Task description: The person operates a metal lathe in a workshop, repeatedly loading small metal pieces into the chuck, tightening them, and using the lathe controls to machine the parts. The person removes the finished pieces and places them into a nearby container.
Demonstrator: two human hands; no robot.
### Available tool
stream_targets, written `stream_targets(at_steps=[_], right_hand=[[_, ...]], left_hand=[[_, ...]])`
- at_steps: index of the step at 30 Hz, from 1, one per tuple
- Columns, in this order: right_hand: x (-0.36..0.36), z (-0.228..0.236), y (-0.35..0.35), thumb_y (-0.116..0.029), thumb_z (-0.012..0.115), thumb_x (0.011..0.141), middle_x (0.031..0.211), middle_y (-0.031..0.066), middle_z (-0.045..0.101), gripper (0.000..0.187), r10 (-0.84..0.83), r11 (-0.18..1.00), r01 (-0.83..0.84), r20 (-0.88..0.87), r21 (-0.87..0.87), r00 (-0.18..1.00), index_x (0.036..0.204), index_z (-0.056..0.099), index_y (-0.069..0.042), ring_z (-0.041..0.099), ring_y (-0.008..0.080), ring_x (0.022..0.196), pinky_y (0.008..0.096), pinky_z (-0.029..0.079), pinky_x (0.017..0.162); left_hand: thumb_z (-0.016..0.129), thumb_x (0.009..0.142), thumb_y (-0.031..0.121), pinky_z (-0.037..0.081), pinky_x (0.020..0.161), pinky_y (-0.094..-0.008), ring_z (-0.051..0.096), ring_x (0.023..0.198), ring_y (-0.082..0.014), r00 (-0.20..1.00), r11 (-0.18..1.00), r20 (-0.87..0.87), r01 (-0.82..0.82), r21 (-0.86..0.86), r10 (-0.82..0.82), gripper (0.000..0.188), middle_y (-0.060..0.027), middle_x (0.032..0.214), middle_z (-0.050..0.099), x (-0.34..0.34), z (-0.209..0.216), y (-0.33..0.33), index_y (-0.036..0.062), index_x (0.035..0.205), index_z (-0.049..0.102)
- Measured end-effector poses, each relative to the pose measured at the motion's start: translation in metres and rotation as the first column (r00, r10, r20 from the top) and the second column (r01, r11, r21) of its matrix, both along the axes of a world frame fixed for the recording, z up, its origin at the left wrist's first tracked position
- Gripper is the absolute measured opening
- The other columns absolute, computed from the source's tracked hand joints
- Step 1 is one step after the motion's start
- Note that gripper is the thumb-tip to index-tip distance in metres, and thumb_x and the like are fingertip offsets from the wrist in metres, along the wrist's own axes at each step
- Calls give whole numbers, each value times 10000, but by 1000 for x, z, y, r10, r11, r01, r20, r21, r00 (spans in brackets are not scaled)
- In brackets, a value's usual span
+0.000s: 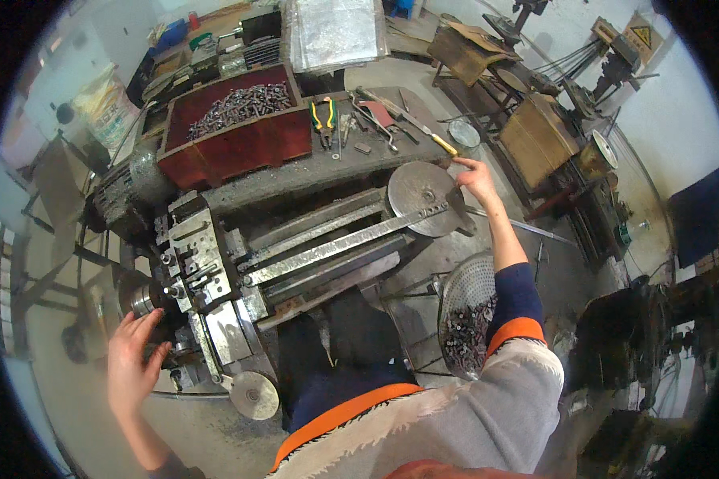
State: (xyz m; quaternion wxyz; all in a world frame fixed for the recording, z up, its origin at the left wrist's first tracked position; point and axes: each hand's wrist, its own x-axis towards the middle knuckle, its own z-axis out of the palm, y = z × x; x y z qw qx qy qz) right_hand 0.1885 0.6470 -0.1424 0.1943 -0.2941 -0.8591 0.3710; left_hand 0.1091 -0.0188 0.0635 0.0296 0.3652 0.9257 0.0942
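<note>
Near at left, the left hand (133, 355) is loosely curled, thumb and fingers parted, its fingertips at a round metal collar (141, 300); contact is unclear. Just right of it sits the machine's steel carriage (220, 275). From there a long flat bar (335, 247) runs rightward and away to a large metal disc (414, 180). The right hand (478, 184), much the nearer to that disc, lies at its right edge, fingers bent; I cannot tell whether it grips. Farther left stands a red bin (252, 152) of bolts (240, 108).
</note>
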Motion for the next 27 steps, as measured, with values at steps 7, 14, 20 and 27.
stream_targets(at_steps=[7,14,20,27], right_hand=[[44,2,-1,-180,616,620,748,133,684,399,-149,983,140,62,121,987,985,695,-38,661,195,699,319,505,679],[84,-73,46,-204,626,684,808,96,693,308,-254,967,248,122,63,960,915,710,-19,637,175,744,287,469,691],[81,-72,53,-272,675,711,827,110,697,358,-350,903,318,-68,-290,934,933,697,8,633,203,784,284,437,788],[75,-83,61,-219,627,776,903,126,685,307,-364,874,342,1,-345,932,960,680,22,651,208,807,330,479,773]], left_hand=[[661,685,70,342,1017,-504,560,1028,-328,938,967,-244,216,-137,-245,468,-166,1071,608,40,56,51,-4,1136,559],[653,677,33,432,914,-596,625,934,-331,841,937,-437,350,-13,-320,270,-174,946,649,118,105,58,-38,930,586],[669,702,8,467,869,-589,642,878,-331,832,957,-484,286,-43,-270,218,-170,902,659,148,119,60,-20,908,600],[683,684,15,475,864,-576,645,869,-322,820,969,-544,241,49,-177,236,-159,898,662,156,106,60,-9,906,606]])
